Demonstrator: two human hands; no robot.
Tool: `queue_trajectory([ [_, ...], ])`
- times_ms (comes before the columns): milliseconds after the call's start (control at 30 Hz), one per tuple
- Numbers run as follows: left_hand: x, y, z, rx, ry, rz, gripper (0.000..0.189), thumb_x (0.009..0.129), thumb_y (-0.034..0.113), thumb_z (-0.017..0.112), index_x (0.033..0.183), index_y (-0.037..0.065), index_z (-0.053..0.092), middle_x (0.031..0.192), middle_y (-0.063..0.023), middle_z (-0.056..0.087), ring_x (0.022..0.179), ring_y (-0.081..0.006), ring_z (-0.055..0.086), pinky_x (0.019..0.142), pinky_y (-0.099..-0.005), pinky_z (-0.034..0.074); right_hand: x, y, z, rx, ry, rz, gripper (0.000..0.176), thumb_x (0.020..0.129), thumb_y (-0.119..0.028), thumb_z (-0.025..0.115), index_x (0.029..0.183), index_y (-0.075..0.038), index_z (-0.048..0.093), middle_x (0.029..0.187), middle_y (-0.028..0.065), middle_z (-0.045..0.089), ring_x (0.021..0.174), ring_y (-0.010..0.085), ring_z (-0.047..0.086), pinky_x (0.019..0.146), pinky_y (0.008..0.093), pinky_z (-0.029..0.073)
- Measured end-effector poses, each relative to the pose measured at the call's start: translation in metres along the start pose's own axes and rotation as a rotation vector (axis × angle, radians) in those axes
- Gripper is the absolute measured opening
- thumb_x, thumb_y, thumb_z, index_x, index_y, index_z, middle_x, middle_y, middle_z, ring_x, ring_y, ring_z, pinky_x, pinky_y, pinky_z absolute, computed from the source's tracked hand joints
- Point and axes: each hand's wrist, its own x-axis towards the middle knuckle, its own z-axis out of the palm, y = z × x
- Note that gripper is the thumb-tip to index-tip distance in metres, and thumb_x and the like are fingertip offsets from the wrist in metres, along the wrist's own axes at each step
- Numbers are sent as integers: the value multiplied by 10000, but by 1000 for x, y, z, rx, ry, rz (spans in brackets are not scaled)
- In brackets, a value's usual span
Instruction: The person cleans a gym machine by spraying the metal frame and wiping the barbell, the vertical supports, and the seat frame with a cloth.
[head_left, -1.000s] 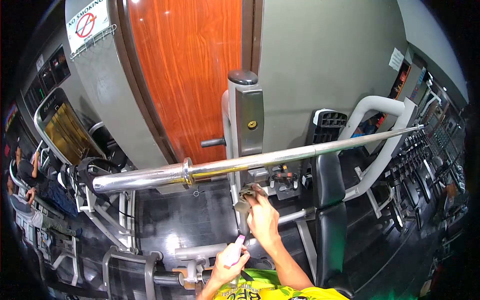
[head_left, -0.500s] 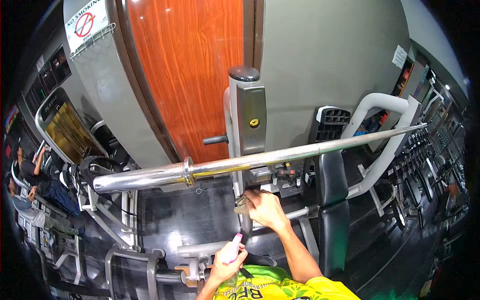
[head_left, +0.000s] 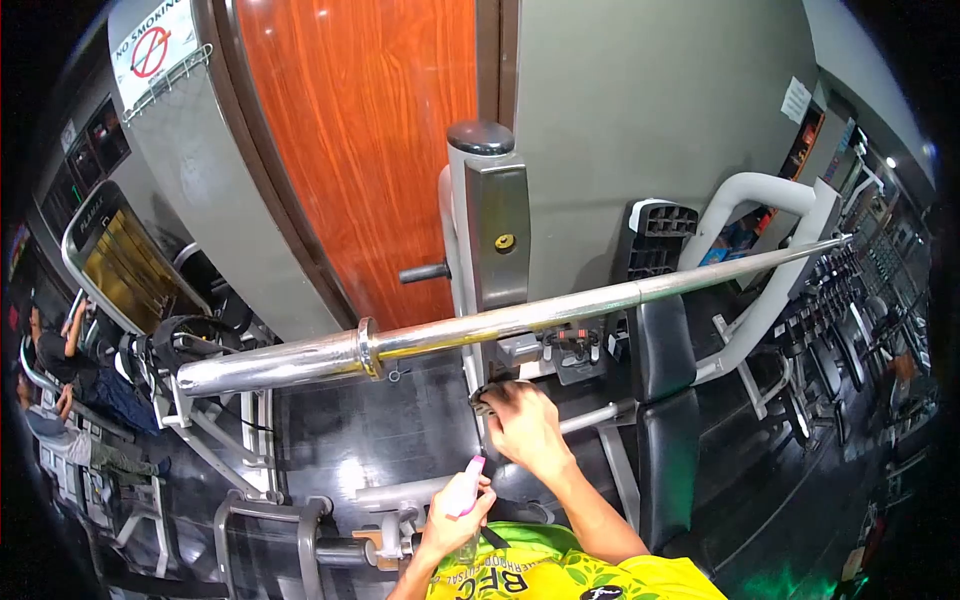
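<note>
My left hand (head_left: 455, 515) is wrapped round a spray bottle (head_left: 464, 488) with a white and pink top, low in front of the yellow shirt. Up and to the right, my right hand (head_left: 525, 425) presses a cloth, now mostly hidden under the fingers, against the lower part of the grey machine upright (head_left: 487, 230). A long chrome barbell (head_left: 520, 318) crosses the view above both hands, its thick sleeve end at the left.
A black padded bench (head_left: 668, 450) stands right of my right arm. Grey machine frames (head_left: 310, 540) lie at lower left. Dumbbell racks (head_left: 830, 310) line the far right. Two people (head_left: 75, 350) are at the far left, near other machines.
My right hand has turned and shifted slightly, covering more of the cloth. My left hand still holds the bottle. The view has moved a little.
</note>
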Motion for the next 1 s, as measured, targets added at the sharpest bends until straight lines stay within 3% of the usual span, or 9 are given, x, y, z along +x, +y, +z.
queue_trajectory([
  [267, -4, -7, 1, -10, -29, 10, 189, 862, 27, 636, 1031, 13, 553, 793, -29, 603, 538, -82, 561, 503, -229, 470, 10, 22, 9, 161, -33, 95, 149, 818, -187, 561, 848, -75, 655, 651, 190, 608, 561, 332, 615, 552, 439, 499],
  [400, -11, -3, -2, 47, -23, 8, 182, 857, 28, 641, 1020, 17, 562, 793, -24, 602, 541, -78, 563, 505, -227, 469, 8, 59, 24, 1024, 367, 440, 234, 839, -123, 434, 843, 22, 617, 764, 95, 630, 687, 158, 611, 637, 325, 508],
  [467, -13, -5, -4, 46, -10, 2, 181, 855, 29, 643, 1017, 18, 564, 792, -23, 601, 542, -76, 563, 506, -227, 468, 16, 64, 16, 1580, 442, 849, 291, 942, -257, 426, 1061, -30, 563, 936, 78, 612, 789, 197, 634, 673, 352, 531],
  [533, -14, -10, -9, -16, 24, 18, 198, 861, 76, 657, 1030, 12, 578, 776, 2, 622, 567, -45, 552, 522, -215, 469, 37, 47, -7, 1652, 617, 873, 294, 993, -260, 380, 1082, -51, 566, 895, 70, 619, 716, 160, 612, 634, 280, 516],
  [600, -14, -10, -12, 1, 27, 3, 200, 858, 74, 659, 1032, 12, 579, 785, 0, 625, 568, -48, 555, 523, -216, 470, 46, 40, -4, 1646, 600, 655, 248, 994, -259, 430, 1103, -78, 561, 891, 57, 597, 676, 125, 582, 610, 259, 507],
  [667, -14, -10, -13, 21, 26, -15, 203, 856, 71, 661, 1033, 12, 580, 794, -3, 629, 569, -51, 559, 523, -217, 470, 47, 48, 15, 1119, 336, 568, 224, 984, -240, 474, 1111, -80, 567, 880, 61, 581, 658, 100, 547, 581, 248, 496],
  [833, -13, -13, -16, 21, 26, -17, 208, 853, 71, 665, 1034, 16, 580, 803, -4, 629, 571, -57, 565, 524, -219, 472, 27, 64, 23, 730, 227, 378, 344, 970, -238, 500, 1254, -45, 521, 1225, 167, 590, 1166, 238, 534, 979, 339, 389],
  [933, -10, -19, -16, -11, 12, -18, 210, 853, 75, 664, 1036, 21, 577, 795, -1, 624, 570, -57, 564, 524, -221, 472, -11, 80, 45, 685, 97, 455, 330, 945, -202, 537, 1236, -46, 537, 1160, 174, 625, 1106, 249, 584, 913, 325, 436],
  [1000, -9, -21, -16, -3, -5, -17, 211, 855, 78, 663, 1039, 23, 575, 795, 0, 623, 570, -57, 564, 522, -222, 471, -36, 82, 65, 643, 145, 461, 262, 935, -119, 530, 1167, -1, 561, 951, 87, 649, 790, 121, 563, 725, 268, 463],
])
